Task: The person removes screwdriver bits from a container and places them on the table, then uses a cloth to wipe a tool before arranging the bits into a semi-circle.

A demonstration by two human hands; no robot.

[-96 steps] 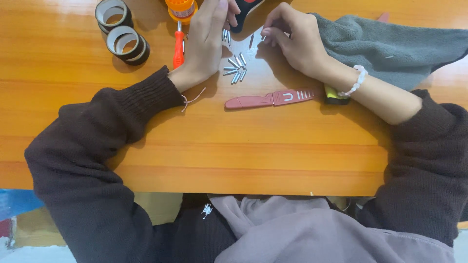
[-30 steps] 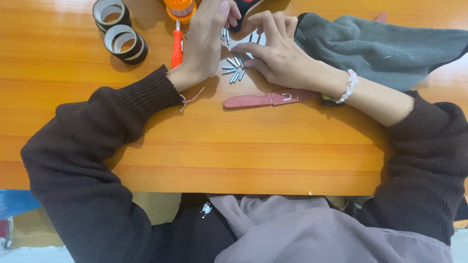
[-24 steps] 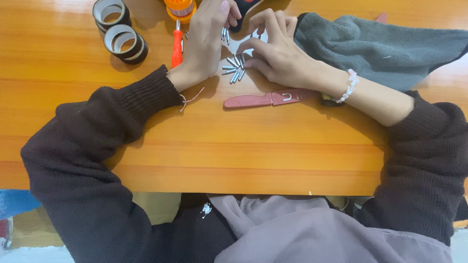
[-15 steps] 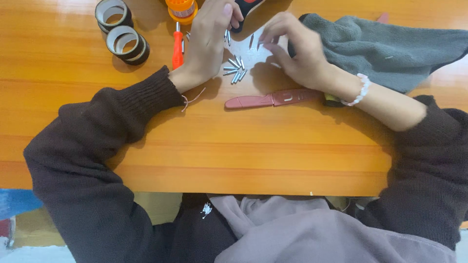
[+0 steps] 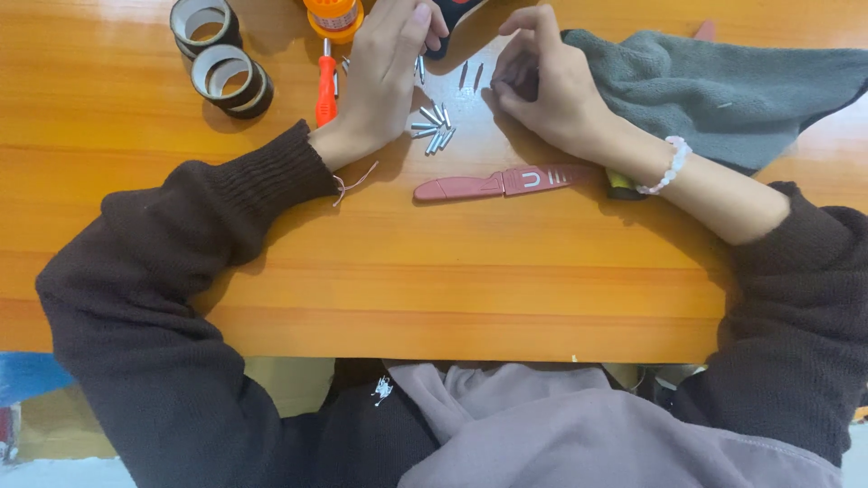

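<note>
Where the two hands meet at the far edge of the orange wooden worktop [image 5: 434, 271], a small heap of short silver metal pins [image 5: 433, 129] lies between them, with two more loose pins [image 5: 470, 75] lying apart just beyond the heap. The left hand [image 5: 380, 77] rests on its edge just left of the heap, fingers stretched out and close together, their tips reaching a few pins beside a black and red object [image 5: 452, 13] at the top of the view; whether it grips any pin cannot be told. The right hand [image 5: 542, 86] sits just right of the loose pins, fingers curled in with the tips drawn together; whether they pinch a pin cannot be told. A white bead bracelet [image 5: 667, 166] circles that wrist. Behind the right hand lies a crumpled grey cloth [image 5: 723, 86]. Nearer the person, a reddish-pink sheathed knife [image 5: 497, 183] lies flat, its end passing under the right forearm. Left of the left hand lies an orange screwdriver [image 5: 325, 90], with an orange container [image 5: 335, 15] above it and two rolls of dark tape [image 5: 221, 59] farther left. Both arms wear dark brown knitted sleeves [image 5: 181, 271].
</note>
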